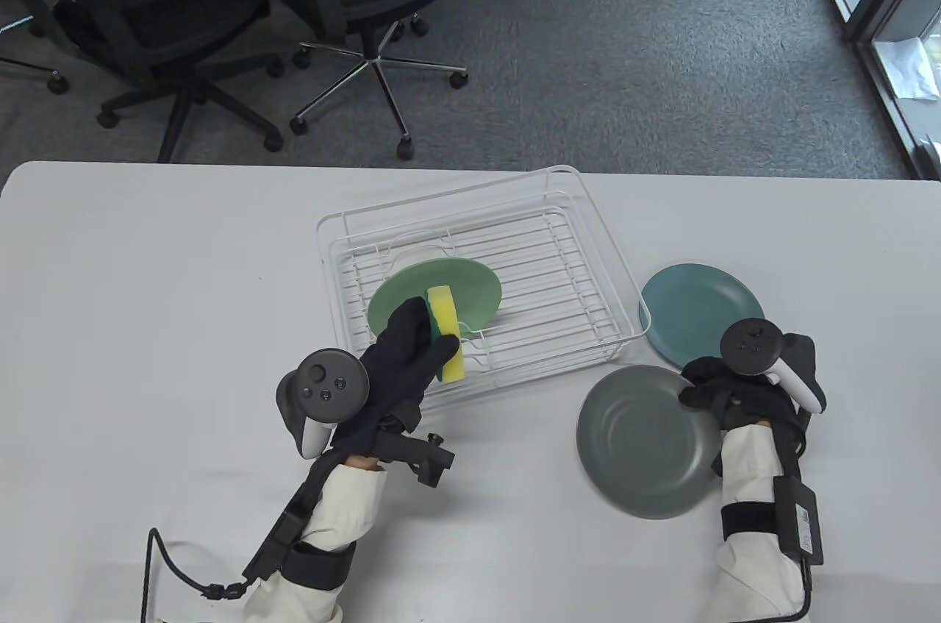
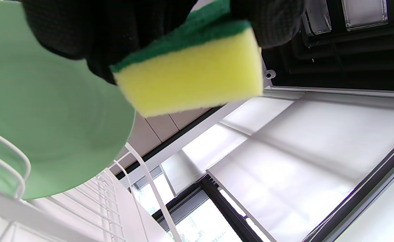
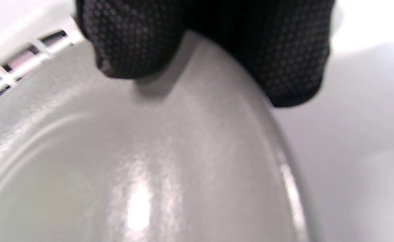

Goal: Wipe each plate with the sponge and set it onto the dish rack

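Light green round plate (image 1: 441, 293) racked; right hand (image 1: 724, 399) pinches grey round plate (image 1: 643, 443) rim at its 2 o'clock. Left hand (image 1: 401, 358) grips yellow-green sponge (image 1: 447, 340); next, bring them together to wipe

Daylight is pouring in through the window (image 1: 908, 27) at the right, leaving the white tabletop (image 1: 147, 285) bright with only soft shadows. The grey plate (image 3: 150, 174) is showing a glare streak and blurring close up. The ceiling panels (image 2: 301, 141) are washing out behind the sharply focused sponge (image 2: 190, 77).
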Demonstrator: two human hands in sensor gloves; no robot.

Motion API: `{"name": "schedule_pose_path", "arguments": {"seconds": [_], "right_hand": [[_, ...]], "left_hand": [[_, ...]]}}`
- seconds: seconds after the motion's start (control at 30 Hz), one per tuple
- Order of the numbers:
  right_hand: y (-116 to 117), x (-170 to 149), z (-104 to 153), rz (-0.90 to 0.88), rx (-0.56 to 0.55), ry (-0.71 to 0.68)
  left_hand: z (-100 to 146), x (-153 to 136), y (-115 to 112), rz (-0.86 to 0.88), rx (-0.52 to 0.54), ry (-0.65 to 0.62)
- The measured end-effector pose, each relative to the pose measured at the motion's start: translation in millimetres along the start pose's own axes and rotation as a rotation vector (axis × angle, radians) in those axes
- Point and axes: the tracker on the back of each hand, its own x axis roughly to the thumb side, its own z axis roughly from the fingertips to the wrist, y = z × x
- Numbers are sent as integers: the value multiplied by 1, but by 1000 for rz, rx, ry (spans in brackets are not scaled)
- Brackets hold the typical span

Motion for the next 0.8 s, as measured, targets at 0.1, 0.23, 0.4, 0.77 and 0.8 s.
{"name": "schedule_pose_path", "arguments": {"seconds": [0.1, 0.23, 0.4, 0.77, 0.8], "right_hand": [[-9, 15, 5, -76, -30, -85], [-21, 39, 14, -206, -132, -229], [-29, 68, 22, -340, -249, -362], [-4, 126, 25, -581, -295, -574], [0, 130, 23, -621, -287, -593]], "left_hand": [[1, 2, 0, 3, 2, -11], [3, 10, 0, 3, 32, -62], [6, 20, -3, -68, 45, -117], [8, 26, -9, -252, 65, -165], [8, 26, -9, -265, 66, -166]]}}
